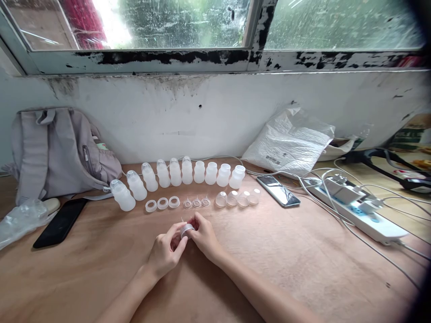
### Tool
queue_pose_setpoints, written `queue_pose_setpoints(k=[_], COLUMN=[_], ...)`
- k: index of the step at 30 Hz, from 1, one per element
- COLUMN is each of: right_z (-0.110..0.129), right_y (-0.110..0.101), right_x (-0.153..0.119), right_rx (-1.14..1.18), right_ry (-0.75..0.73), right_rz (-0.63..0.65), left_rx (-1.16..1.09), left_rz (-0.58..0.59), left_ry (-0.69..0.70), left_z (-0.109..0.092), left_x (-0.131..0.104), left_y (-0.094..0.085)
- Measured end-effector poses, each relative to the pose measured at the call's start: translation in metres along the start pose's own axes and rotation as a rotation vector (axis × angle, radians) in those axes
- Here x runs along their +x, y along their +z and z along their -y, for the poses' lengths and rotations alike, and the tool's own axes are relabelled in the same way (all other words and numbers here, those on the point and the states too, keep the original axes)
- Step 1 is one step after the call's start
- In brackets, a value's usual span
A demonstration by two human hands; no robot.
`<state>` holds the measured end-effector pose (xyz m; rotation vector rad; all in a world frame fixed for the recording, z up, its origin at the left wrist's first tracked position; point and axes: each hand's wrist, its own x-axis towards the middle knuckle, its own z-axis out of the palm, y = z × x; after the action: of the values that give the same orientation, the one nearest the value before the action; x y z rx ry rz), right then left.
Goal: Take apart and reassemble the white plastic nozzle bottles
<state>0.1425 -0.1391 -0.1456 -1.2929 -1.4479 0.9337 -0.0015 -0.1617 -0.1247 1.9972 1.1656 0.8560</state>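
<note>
My left hand and my right hand meet in front of the rows of parts, both closed on a whitish bottle collar ring. A thin clear tip, apparently of a nipple, sticks up beside the ring; my fingers hide much of it. Just beyond lie three collar rings, then three clear nipples with thin upright tips. Several clear dome caps sit to their right. Behind them curves a row of frosted baby bottles; those on the left wear clear caps, while those on the right have none.
On the left are a grey backpack, a black phone and a clear plastic bag. Another phone, a white plastic packet and a power strip with tangled cables lie right. A wall and window stand behind.
</note>
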Motion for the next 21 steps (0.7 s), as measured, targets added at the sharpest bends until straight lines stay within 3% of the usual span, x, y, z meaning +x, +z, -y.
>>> queue_pose_setpoints(k=[4,10,13,18,21], right_z=[0.001,0.013,0.015,0.017,0.018], right_y=[0.000,-0.004,-0.004,-0.005,-0.005], right_x=[-0.001,-0.006,-0.008,-0.012,-0.013], right_rx=[0.016,0.018,-0.013,0.039,0.067], right_ry=[-0.018,-0.128,-0.157,-0.199,-0.209], right_rz=[-0.040,-0.002,-0.002,0.175,0.198], left_rx=[-0.062,-0.367,-0.398,-0.415,-0.436], left_rz=[-0.013,-0.024,-0.061,-0.124,-0.148], left_ry=[-0.043,-0.238,-0.272,-0.277,-0.254], left_z=[-0.003,0.003,0.009,0.013,0.012], left_x=[0.002,0.010,0.012,0.011,0.011], left_y=[0.001,0.002,0.002,0.004,0.003])
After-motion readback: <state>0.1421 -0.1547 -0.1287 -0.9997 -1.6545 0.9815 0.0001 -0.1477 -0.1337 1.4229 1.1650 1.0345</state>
